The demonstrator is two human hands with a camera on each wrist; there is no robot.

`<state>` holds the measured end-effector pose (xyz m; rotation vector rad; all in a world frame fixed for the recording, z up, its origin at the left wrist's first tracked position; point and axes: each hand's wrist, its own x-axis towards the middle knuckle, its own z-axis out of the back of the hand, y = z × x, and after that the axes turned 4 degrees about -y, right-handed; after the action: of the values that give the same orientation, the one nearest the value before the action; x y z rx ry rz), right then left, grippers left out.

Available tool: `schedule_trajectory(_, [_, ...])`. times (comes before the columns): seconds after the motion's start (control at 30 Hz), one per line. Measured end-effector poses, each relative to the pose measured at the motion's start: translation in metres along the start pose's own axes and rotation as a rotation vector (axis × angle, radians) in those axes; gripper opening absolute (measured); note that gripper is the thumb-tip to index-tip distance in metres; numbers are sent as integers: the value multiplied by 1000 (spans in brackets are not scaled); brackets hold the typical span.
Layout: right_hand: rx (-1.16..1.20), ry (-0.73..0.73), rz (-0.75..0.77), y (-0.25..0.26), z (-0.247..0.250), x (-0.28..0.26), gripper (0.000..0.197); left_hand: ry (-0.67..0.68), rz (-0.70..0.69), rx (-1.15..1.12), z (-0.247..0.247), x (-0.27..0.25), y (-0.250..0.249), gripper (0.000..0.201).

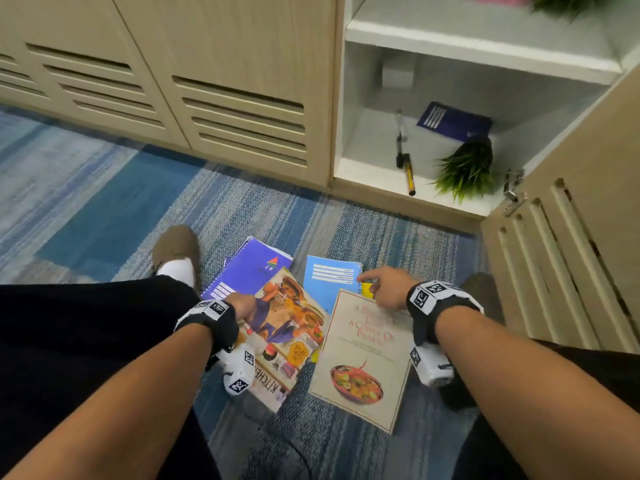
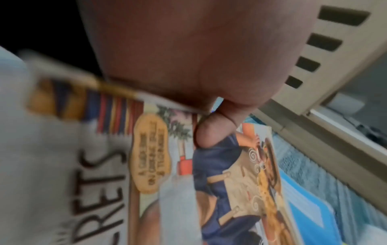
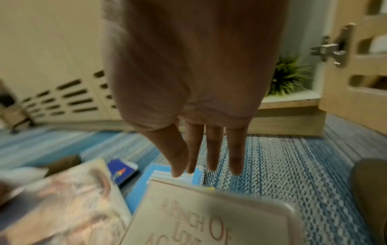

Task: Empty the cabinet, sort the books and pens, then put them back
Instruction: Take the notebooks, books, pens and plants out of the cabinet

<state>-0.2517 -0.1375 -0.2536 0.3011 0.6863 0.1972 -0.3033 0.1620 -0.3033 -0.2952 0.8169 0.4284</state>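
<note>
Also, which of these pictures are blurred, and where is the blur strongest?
Head view: mostly sharp on the cream cookbook, softer toward the top shelf. Left wrist view: heavy smear along the near edge of the kitchen magazine, gripped by the left hand. Right wrist view: motion blur over the books at lower left; the right hand and carpet are clearer.

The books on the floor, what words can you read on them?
"KITCHE", then in the left wrist view "RETS": colourful cookbook gripped by the left hand.
"A CUPFUL OF": cream cookbook beside the open right hand.
"JF": purple spiral notebook.
Blue notebook label lines: too small to read.
</note>
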Motion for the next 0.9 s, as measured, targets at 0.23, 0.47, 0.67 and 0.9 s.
schedule_trajectory(0.23, [-245, 42, -39, -3, -1, 10, 49, -80, -51, 185, -24, 50, 7, 69])
schedule_trajectory(0.47, [-221, -113, -66, -24, 98, 28, 36, -202, -245, 223, 45, 31, -77, 31])
schedule_trajectory(0.67, [-256, -302, -121, -55, 192, 54, 37, -376, -482, 183, 107, 24, -186, 30])
schedule_trajectory(0.9, [-263, -412, -170, -99, 245, 116, 38, -522, -654, 204, 141, 60, -301, 39])
